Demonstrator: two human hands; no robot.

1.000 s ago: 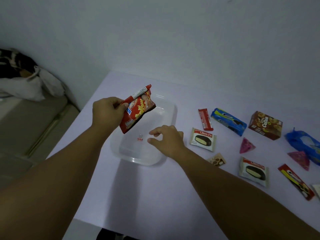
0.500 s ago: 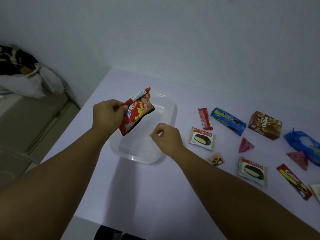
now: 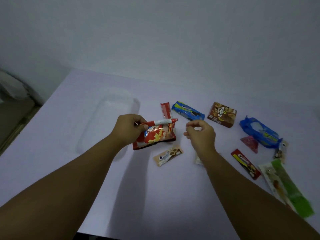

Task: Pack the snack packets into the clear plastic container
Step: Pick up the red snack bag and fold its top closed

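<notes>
My left hand (image 3: 128, 130) grips a red potato snack packet (image 3: 155, 135) by its folded top, holding it above the table just right of the clear plastic container (image 3: 107, 118). The container lies at the left of the table and looks empty. My right hand (image 3: 201, 135) hovers to the right of the packet, thumb and fingertips pinched on a small clip that is barely visible. Loose snacks lie around: a beige packet (image 3: 168, 155), a red stick (image 3: 165, 110), a blue biscuit pack (image 3: 187, 111) and a brown Collon box (image 3: 221, 114).
Further right lie a blue bag (image 3: 259, 132), a pink triangle (image 3: 250, 143), a red bar (image 3: 245, 163) and a long green and white packet (image 3: 285, 184). A white packet (image 3: 198, 159) peeks from under my right wrist. The wall stands behind; the table's left edge drops away.
My right hand pinched the small clip off the container floor and lifted it out to the right. My left hand carried the red packet from over the container to its right side.
</notes>
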